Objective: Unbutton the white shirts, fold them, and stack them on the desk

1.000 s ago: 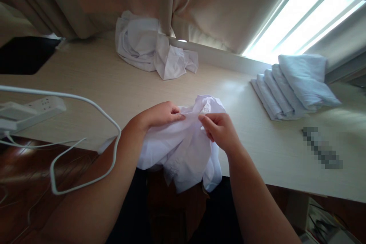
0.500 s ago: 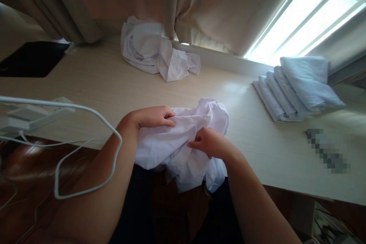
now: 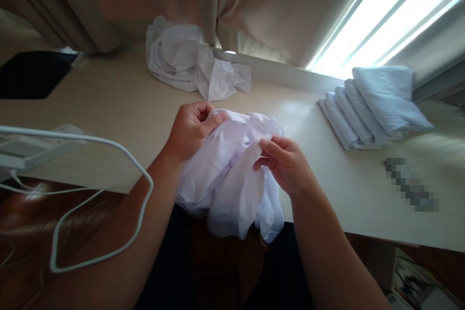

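Note:
A crumpled white garment [image 3: 225, 169], its exact kind not plain, lies bunched at the table's front edge, part of it hanging over. My left hand [image 3: 196, 128] pinches its upper left side between thumb and curled fingers. On the other side, my right hand [image 3: 285, 160] grips a fold of the same cloth, lifting it slightly, thumb on top. The cloth between the hands is loose and wrinkled, and its underside is hidden.
At the back, a heap of white cloth [image 3: 178, 55] lies against the curtain [image 3: 261, 14]. Several folded white cloths [image 3: 378, 101] lean in a row at right. A blurred dark object [image 3: 410, 184] is near them. A white cable [image 3: 145, 193] loops above my left forearm, near a power strip [image 3: 39, 147].
My left hand has moved up and closed on the cloth's upper edge. The right has turned and risen, raising a fold. The view has shifted slightly.

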`<state>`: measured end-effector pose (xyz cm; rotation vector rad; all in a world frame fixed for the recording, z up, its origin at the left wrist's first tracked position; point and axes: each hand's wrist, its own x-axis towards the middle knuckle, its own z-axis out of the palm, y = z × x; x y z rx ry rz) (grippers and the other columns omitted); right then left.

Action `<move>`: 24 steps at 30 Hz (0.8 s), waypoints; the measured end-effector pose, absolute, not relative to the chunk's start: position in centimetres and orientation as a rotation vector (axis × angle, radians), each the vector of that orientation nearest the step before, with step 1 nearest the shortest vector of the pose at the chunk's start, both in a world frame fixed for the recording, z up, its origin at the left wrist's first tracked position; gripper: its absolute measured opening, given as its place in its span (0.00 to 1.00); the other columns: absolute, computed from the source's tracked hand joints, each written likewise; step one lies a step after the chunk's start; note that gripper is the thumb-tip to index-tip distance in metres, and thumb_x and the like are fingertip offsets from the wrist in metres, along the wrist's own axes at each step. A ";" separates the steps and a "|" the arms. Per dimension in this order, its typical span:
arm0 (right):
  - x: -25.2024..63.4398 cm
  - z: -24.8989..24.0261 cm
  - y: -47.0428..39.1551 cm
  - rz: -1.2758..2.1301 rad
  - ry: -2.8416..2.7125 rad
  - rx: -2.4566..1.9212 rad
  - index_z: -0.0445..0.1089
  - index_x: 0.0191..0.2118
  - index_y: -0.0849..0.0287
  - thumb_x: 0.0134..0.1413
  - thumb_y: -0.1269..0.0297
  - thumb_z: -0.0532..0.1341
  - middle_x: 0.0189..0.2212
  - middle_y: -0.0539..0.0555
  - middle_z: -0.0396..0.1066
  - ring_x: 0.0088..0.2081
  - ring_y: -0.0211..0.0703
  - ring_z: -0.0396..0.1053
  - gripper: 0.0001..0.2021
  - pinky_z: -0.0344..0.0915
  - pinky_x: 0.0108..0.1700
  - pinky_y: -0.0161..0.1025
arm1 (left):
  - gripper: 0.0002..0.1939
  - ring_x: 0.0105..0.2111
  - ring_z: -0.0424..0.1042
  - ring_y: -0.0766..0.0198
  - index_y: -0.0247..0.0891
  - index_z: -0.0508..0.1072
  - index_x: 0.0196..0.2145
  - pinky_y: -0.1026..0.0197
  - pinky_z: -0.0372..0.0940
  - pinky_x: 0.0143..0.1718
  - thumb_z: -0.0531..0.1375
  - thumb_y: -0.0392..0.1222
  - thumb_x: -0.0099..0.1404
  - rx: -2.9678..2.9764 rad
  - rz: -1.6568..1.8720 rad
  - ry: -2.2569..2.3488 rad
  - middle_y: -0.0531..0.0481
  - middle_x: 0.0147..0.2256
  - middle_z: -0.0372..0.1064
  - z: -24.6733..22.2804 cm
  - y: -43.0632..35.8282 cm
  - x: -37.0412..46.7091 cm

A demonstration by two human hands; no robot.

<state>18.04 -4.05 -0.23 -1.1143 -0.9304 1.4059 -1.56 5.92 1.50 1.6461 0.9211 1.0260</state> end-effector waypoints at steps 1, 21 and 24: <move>17.8 -0.2 -4.0 1.352 -0.908 -1.102 0.74 0.32 0.60 0.54 0.55 0.67 0.29 0.51 0.72 0.30 0.37 0.70 0.12 0.70 0.30 0.35 | 0.18 0.22 0.54 0.72 0.36 0.63 0.21 0.66 0.48 0.22 0.63 0.48 0.61 1.690 0.999 0.918 0.57 0.21 0.56 1.5 5.5 -1.1; 17.1 -1.0 -3.5 1.222 -0.831 -1.136 0.74 0.31 0.58 0.50 0.55 0.67 0.31 0.50 0.73 0.35 0.39 0.71 0.11 0.70 0.46 0.41 | 0.14 0.26 0.62 0.67 0.35 0.70 0.27 0.66 0.56 0.27 0.63 0.49 0.61 1.534 0.930 0.851 0.52 0.25 0.65 1.6 2.9 2.4; 17.7 -1.3 -3.4 1.207 -0.826 -1.108 0.76 0.32 0.58 0.51 0.56 0.67 0.31 0.51 0.74 0.36 0.40 0.72 0.10 0.70 0.48 0.42 | 0.14 0.27 0.62 0.67 0.35 0.69 0.27 0.65 0.56 0.28 0.62 0.49 0.63 1.556 0.960 0.873 0.53 0.26 0.64 0.6 2.7 3.4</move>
